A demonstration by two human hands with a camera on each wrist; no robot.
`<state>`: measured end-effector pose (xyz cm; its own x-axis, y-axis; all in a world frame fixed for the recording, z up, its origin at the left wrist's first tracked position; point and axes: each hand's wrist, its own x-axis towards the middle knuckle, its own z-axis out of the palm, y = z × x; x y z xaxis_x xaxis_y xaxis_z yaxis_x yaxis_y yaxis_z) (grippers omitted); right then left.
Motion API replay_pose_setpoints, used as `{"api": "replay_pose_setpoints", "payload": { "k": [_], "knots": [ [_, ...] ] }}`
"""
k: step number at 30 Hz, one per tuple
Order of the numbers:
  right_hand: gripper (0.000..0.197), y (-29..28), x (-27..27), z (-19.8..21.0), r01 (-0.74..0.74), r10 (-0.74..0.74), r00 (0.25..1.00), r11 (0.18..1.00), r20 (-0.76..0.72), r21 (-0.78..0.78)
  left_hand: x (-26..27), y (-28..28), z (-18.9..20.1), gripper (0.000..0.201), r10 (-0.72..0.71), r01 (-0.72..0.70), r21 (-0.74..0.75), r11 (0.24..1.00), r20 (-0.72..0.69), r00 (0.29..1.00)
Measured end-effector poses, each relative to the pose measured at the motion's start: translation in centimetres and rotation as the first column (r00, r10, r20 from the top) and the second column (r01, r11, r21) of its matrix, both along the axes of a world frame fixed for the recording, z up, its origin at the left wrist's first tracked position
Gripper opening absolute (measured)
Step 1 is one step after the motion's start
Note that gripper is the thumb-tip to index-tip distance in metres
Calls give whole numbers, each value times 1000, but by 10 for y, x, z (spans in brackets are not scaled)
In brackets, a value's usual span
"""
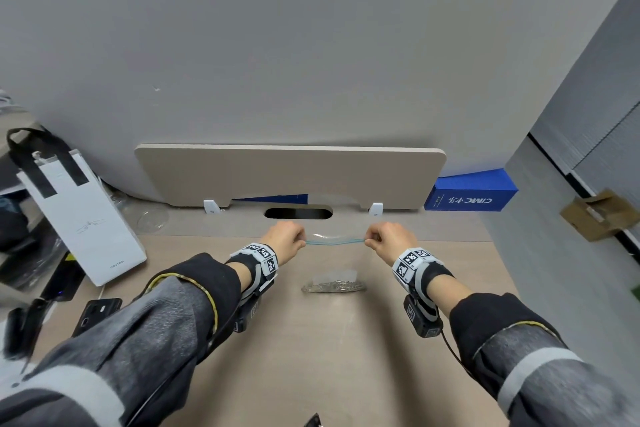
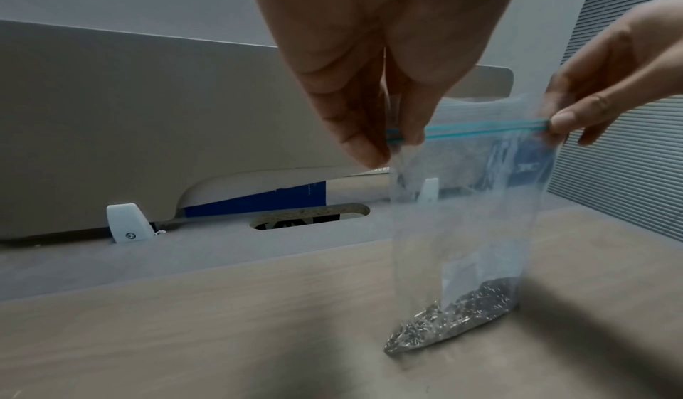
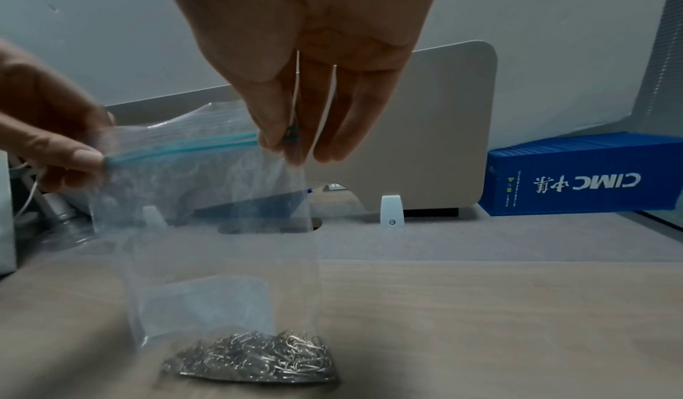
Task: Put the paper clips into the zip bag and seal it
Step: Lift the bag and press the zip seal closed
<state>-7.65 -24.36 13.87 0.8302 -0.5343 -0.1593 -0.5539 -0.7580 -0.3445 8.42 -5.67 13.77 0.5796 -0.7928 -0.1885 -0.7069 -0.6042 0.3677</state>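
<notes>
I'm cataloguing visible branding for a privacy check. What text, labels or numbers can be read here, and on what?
"CIMC" then two Chinese characters: blue container model, appearing upside down.
Small vertical print beside it: too small to read.
Small logo on the white paper bag: too blurred to read.
Wrist marker patterns: no text.

Blue zip strip (image 2: pixel 484 129) (silver paper clips (image 3: pixel 255 358))

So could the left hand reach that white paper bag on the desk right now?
Probably not yet. The left hand is busy pinching one end of the zip bag, which the right hand pinches too. The white paper bag stands nearby to the left, nothing between, but it must let go first.
</notes>
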Motion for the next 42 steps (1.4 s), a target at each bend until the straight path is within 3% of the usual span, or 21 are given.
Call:
{"api": "replay_pose_setpoints", "payload": {
  "k": [11,17,34,42],
  "knots": [
    [13,11,5,4,-55,53,998,998,-31,-43,-2,2,0,10,86,-89,-67,994,-43,995],
    [29,38,22,6,-174,174,985,985,-18,6,-12,2,3,14,34,-35,-48,998,-35,999],
    [10,51,30,5,-180,179,983,982,-25,-55,-24,7,3,8,-91,92,-40,995,27,995],
    [18,58,31,0,-232,232,972,973,-42,-9,-29,2,0,9,-113,115,-54,992,33,993]
  ]
}}
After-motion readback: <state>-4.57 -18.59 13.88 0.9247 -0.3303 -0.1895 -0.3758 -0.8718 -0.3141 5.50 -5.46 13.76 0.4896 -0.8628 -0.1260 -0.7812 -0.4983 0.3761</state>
